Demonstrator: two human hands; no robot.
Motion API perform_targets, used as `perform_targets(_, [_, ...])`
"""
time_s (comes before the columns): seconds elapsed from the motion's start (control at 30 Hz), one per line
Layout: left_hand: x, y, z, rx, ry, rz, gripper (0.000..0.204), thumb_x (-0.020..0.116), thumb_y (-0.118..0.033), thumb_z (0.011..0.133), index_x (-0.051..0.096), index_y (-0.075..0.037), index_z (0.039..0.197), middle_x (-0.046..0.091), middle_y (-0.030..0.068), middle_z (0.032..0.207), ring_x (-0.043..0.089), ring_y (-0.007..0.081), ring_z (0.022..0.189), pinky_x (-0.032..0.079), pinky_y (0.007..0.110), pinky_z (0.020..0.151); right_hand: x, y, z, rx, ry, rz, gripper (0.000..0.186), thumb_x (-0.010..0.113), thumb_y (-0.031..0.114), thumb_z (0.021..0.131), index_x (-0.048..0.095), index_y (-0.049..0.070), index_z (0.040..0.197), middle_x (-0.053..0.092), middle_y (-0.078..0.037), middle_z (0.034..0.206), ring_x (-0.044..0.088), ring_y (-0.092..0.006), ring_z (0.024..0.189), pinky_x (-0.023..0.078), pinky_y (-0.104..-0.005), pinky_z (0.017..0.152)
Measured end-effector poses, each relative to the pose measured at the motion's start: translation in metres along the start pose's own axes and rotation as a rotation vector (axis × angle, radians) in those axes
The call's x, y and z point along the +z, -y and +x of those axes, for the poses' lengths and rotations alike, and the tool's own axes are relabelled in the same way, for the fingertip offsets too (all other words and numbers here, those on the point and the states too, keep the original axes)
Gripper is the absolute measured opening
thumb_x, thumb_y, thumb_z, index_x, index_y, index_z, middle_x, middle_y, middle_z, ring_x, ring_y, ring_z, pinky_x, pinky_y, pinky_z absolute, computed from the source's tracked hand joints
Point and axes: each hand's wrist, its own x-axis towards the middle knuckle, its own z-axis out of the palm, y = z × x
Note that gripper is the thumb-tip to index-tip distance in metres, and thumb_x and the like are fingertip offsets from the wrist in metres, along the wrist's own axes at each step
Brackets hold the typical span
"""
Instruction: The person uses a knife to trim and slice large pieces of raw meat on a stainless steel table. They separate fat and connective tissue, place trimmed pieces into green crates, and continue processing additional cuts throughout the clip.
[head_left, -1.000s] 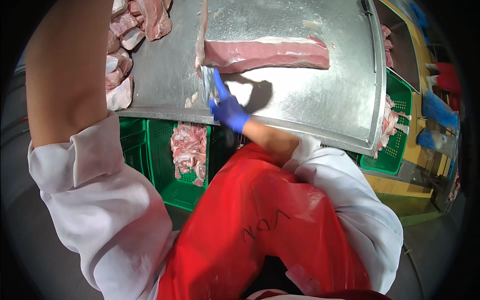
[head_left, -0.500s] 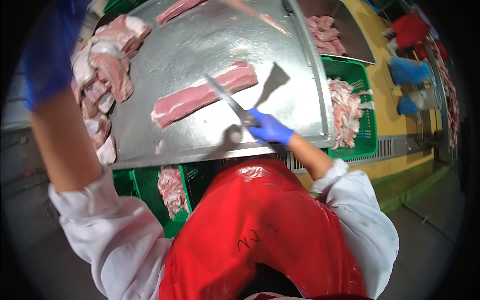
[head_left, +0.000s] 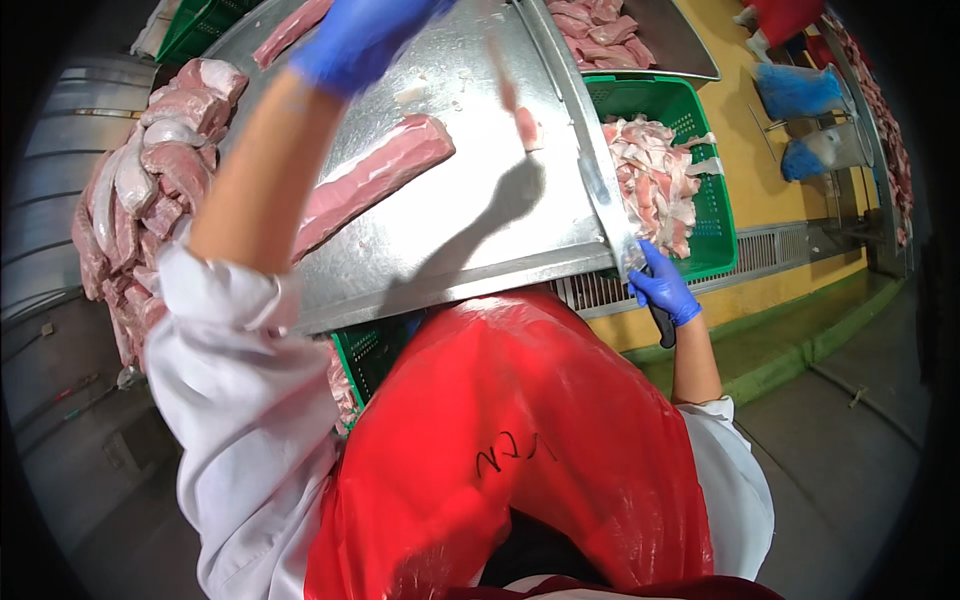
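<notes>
My left hand, in a blue glove, reaches over the far side of the metal table. Its fingers are smeared by motion and partly cut off by the top edge. To its right is a blurred thin strip of meat; whether the hand touches it cannot be seen. My right hand, also gloved in blue, is closed around the black handle of a knife, whose blade points away along the table's right rim. A long pink loin of meat lies on the table, partly behind my left forearm.
Large meat pieces are piled along the left side. A green crate of pale trimmings stands right of the table, with a metal tray of meat beyond. Another green crate sits below the near edge.
My left hand has swung from the far left to the right across the table. My right hand has carried the knife right, off the loin to the table's right rim. The view has shifted.
</notes>
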Motion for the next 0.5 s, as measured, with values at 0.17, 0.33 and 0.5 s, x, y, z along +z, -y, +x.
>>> perform_targets(0.17, [0.031, -0.052, -0.12, 0.254, 0.308, 0.074, 0.027, 0.058, -0.032, 0.098, 0.06, -0.005, 0.096, 0.056, -0.0007, 0.079, 0.05, 0.0098, 0.07, 0.04, 0.027, 0.064, 0.05, 0.029, 0.016, -0.001, 0.267, -0.064, 0.065, 0.061, 0.009, 0.091, 0.034, 0.006, 0.15, 0.061, -0.007, 0.077, 0.056, -0.0118, 0.056, 0.048, -0.0269, 0.048])
perform_targets(0.33, [-0.003, -0.013, -0.113, 0.312, 0.38, 0.185, 0.03, 0.058, -0.035, 0.098, 0.061, -0.005, 0.105, 0.06, -0.0002, 0.086, 0.053, 0.0102, 0.076, 0.042, 0.027, 0.069, 0.102, 0.017, 0.067, -0.122, 0.236, 0.015, 0.044, 0.057, 0.012, 0.093, 0.044, 0.002, 0.134, 0.062, -0.006, 0.079, 0.058, -0.0112, 0.061, 0.049, -0.0266, 0.056])
perform_targets(0.5, [-0.151, 0.04, -0.028, 0.055, 0.24, 0.611, 0.036, 0.057, -0.037, 0.098, 0.061, -0.005, 0.114, 0.064, 0.0002, 0.092, 0.057, 0.0107, 0.082, 0.045, 0.027, 0.073, 0.176, 0.095, 0.137, -0.217, 0.329, -0.24, 0.052, 0.056, 0.017, 0.094, 0.04, 0.01, 0.143, 0.063, -0.008, 0.08, 0.058, -0.0096, 0.059, 0.047, -0.0263, 0.051])
